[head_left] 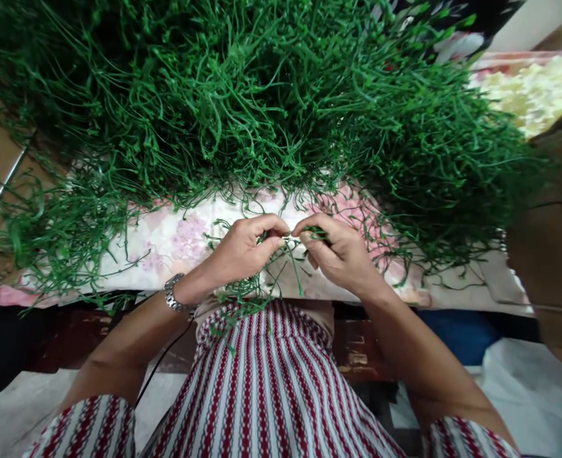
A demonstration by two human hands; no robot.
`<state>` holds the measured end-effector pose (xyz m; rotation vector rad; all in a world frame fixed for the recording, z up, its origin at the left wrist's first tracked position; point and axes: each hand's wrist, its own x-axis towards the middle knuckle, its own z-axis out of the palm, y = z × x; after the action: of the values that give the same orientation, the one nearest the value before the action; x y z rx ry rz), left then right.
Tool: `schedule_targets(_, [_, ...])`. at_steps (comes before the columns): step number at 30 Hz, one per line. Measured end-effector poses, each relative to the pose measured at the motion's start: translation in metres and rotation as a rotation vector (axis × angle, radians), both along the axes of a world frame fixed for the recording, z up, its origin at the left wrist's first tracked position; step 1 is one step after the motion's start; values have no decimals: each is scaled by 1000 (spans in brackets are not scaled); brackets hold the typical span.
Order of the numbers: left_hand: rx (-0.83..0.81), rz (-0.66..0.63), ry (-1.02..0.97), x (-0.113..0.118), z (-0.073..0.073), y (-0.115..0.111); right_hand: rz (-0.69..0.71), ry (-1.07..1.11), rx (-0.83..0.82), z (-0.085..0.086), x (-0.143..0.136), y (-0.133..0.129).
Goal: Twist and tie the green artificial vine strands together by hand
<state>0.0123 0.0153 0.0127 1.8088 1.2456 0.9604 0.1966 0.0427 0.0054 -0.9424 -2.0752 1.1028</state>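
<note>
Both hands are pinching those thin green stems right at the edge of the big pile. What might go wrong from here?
The left hand and right hand pinch thin green stems whose loose ends dangle over the lap; they may slip or snap. The big stem pile looks tangled and overhangs the floral cloth, so a tug may drag neighbouring strands off the edge. Trailing strands could snag on the wristwatch.

surface: floral cloth | right: brown wooden furniture | floor: dark reddish wood | light: even
</note>
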Motion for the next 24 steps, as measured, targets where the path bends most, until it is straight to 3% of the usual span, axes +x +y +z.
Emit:
schedule_targets(5, [55, 86, -27, 1, -3, -3, 58, 79, -76, -12, -15, -6])
schedule_targets(11, [80, 88, -61, 0, -4, -6, 70, 31, 27, -12, -16, -13])
schedule_targets(16, [-28, -9, -60, -5, 0, -6, 47, 13, 182, -10, -11, -14])
schedule_targets(20, [-66, -91, 92, -8, 6, -5, 71, -75, 358, -10, -7, -13])
schedule_targets(24, [26, -305, 269, -8, 9, -7, 210, -183, 438, -1, -5, -13])
